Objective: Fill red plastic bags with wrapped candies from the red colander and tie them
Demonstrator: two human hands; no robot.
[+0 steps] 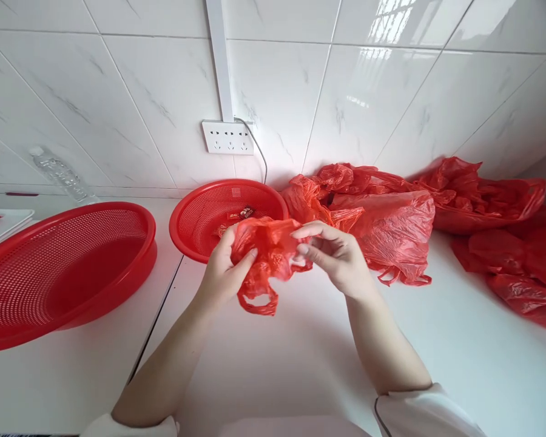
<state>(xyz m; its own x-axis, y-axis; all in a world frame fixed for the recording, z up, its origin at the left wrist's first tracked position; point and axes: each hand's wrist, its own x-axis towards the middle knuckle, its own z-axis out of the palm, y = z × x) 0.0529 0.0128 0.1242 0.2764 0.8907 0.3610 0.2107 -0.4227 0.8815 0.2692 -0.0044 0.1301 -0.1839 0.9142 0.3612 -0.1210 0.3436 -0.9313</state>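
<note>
Both of my hands hold a small crumpled red plastic bag (268, 255) above the white counter (300, 364). My left hand (225, 267) grips its left side, thumb pressed on the plastic. My right hand (334, 255) pinches the bag's upper right edge with fingertips. One bag handle loop hangs down below my left hand. Just behind the bag sits a small round red basket (200, 209) with a few wrapped sweets inside.
A large red perforated basket (64, 267) stands at the left. A heap of red plastic bags (382, 212) lies at the back right, more of them (519, 255) at the far right. A wall socket (227, 137) and a clear bottle (59, 173) are by the tiled wall.
</note>
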